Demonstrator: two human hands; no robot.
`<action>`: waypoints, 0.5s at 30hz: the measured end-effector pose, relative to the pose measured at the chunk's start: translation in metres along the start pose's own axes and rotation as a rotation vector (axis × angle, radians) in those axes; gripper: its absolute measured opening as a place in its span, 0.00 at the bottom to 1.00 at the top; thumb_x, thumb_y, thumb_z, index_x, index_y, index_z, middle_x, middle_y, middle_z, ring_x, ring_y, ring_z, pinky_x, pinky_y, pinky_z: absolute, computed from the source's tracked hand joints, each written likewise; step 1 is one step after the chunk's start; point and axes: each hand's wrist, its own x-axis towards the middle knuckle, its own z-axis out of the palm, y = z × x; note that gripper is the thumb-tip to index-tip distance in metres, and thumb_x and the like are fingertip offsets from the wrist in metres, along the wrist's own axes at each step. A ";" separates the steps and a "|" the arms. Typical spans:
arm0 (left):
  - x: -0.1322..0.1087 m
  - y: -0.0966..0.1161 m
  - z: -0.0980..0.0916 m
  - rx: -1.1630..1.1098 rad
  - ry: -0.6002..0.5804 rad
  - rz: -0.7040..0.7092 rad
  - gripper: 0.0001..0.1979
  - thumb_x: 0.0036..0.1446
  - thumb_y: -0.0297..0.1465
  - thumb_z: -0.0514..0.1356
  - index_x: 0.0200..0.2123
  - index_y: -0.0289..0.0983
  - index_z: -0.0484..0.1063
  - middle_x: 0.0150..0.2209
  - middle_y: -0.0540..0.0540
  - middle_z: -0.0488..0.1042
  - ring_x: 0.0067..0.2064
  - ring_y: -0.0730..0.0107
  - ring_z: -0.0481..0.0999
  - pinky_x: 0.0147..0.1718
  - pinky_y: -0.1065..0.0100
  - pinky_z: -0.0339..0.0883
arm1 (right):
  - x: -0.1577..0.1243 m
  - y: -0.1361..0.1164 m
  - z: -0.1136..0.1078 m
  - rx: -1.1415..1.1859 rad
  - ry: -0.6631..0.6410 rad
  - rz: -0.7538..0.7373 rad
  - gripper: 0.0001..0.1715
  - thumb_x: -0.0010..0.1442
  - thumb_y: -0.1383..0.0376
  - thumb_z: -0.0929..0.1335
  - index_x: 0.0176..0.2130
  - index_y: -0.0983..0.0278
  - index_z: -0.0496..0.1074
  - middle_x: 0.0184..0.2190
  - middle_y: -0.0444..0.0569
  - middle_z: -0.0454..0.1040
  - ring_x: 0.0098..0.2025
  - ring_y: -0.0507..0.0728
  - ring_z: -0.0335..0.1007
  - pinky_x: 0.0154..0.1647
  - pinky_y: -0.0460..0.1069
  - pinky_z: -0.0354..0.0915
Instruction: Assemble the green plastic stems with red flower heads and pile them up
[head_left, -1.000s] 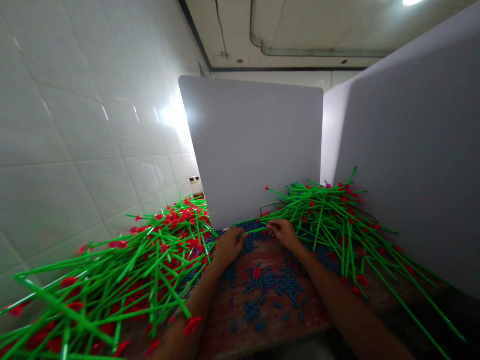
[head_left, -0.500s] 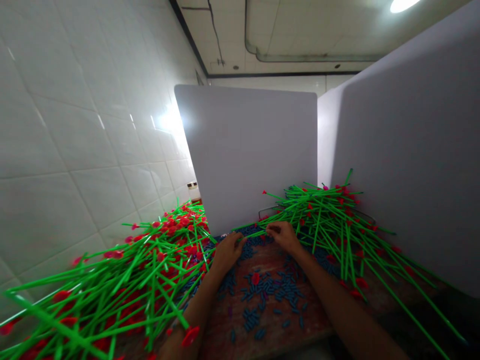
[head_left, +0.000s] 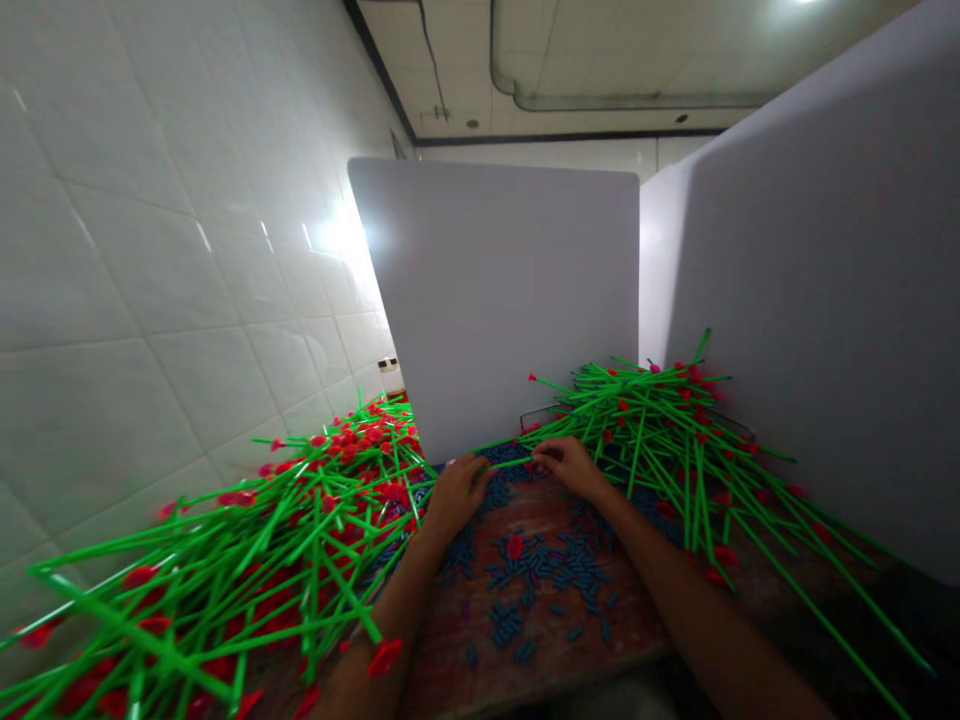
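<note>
My left hand and my right hand are close together at the far end of the table, with a thin green plastic stem running between their fingers. Both seem to pinch it, though the left hand's grip is partly hidden. Loose small blue capsule-like pieces lie scattered below my hands. A large heap of green stems with red tips rises left of my left forearm, and a second heap lies to the right. One red tip rests near my left forearm.
A worn reddish-brown table top lies under everything. White partition boards stand behind and to the right. A white tiled wall bounds the left. A dark wire frame shows behind the right heap.
My head view has shifted slightly. My hands stay at the far end with the green stem between them, and the heaps show no clear change.
</note>
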 end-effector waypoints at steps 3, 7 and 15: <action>0.001 0.002 -0.005 0.027 0.023 0.019 0.18 0.63 0.42 0.47 0.36 0.38 0.71 0.35 0.45 0.71 0.39 0.66 0.70 0.40 0.68 0.60 | -0.001 -0.003 0.001 0.073 -0.037 0.025 0.12 0.53 0.59 0.68 0.30 0.67 0.74 0.23 0.46 0.74 0.24 0.53 0.69 0.28 0.46 0.65; 0.002 0.005 -0.010 0.063 0.038 0.030 0.19 0.63 0.42 0.46 0.35 0.38 0.72 0.34 0.45 0.70 0.38 0.67 0.69 0.39 0.68 0.59 | -0.001 -0.006 0.002 0.134 -0.070 0.053 0.14 0.54 0.57 0.68 0.29 0.67 0.72 0.21 0.44 0.72 0.23 0.51 0.68 0.26 0.45 0.64; 0.001 0.007 -0.014 0.148 0.006 0.027 0.17 0.62 0.40 0.48 0.37 0.39 0.73 0.37 0.45 0.71 0.41 0.64 0.68 0.42 0.64 0.57 | -0.004 0.002 0.001 0.074 -0.141 0.096 0.12 0.54 0.60 0.67 0.30 0.68 0.72 0.22 0.45 0.72 0.24 0.52 0.68 0.28 0.45 0.64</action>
